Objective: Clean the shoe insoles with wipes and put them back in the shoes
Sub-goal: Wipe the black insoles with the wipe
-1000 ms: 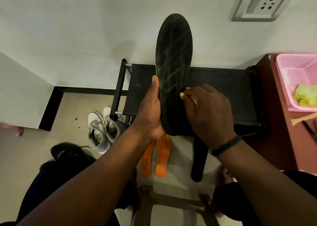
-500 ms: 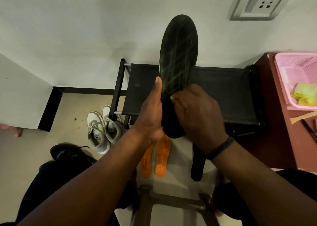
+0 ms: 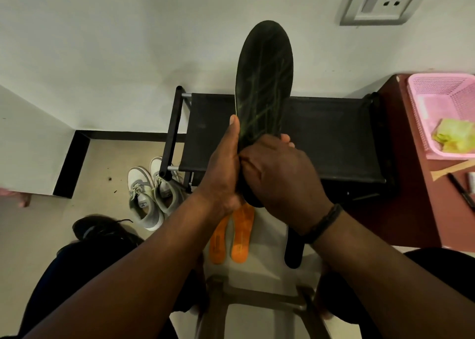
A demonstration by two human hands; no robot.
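I hold a black insole [image 3: 264, 81] with faint yellow-green lines upright in front of the wall. My left hand [image 3: 223, 164] grips its left edge, thumb lying up along it. My right hand [image 3: 280, 174] curls over the insole's lower half, fingertips wrapped round the right edge. The yellow wipe under that hand is hidden. On the floor below lie two orange insoles [image 3: 239, 236] side by side and a second black insole [image 3: 294, 248]. A pair of grey-white sneakers [image 3: 144, 200] stands at the left of the rack, and a black shoe [image 3: 102, 230] sits nearer me.
A black shoe rack [image 3: 334, 138] stands against the wall behind the insole. At right, a maroon table [image 3: 411, 184] carries a pink basket [image 3: 437, 94] holding yellow wipes [image 3: 455, 138], plus a pen [image 3: 462, 192]. A stool frame [image 3: 257, 300] is between my knees.
My right hand slid left and down across the insole toward the left hand. The yellow wipe that showed between its fingers is now covered. The insole tilted slightly to the right.
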